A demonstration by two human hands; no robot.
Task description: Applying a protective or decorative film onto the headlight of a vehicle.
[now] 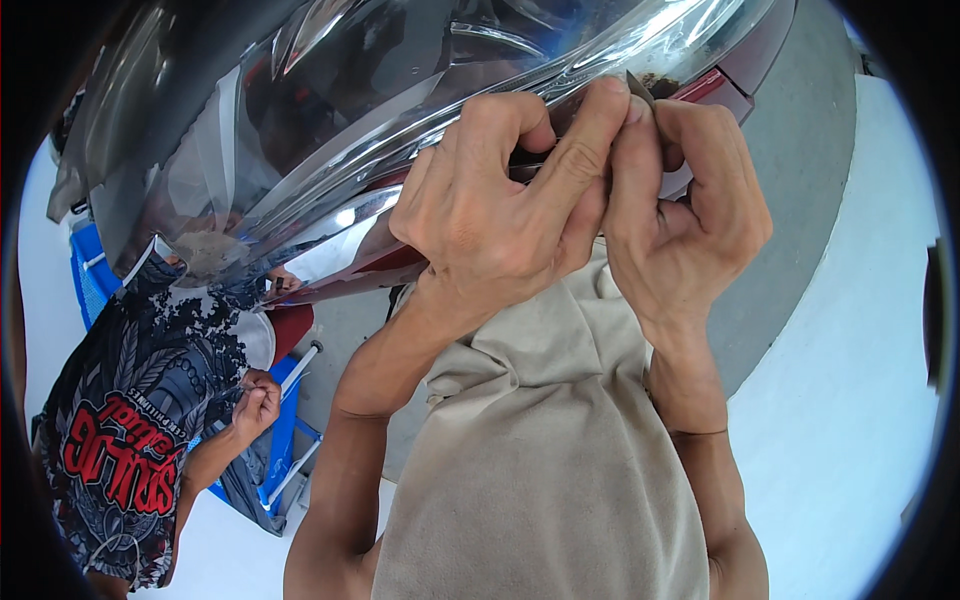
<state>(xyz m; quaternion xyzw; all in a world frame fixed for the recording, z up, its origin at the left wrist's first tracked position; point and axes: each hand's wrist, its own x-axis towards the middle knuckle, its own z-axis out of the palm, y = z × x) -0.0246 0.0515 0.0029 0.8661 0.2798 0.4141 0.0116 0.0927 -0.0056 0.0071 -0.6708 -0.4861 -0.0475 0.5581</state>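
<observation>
My right hand pinches a small, dark, pointed blade between thumb and fingers, its tip upward. Close against it, my left hand has its fingers bent, with one fingertip touching by the blade; whatever it grips is hidden. Both hands are at the near edge of a glossy, curved vehicle body, dark and mirror-like, with bright reflections and a dark red edge. A brownish, speckled patch shows just beyond the blade.
At the left stands another person in a dark printed shirt, one hand closed near the vehicle. Behind them is a blue folding seat or cot with pale tubes. Grey floor borders a white area at the right.
</observation>
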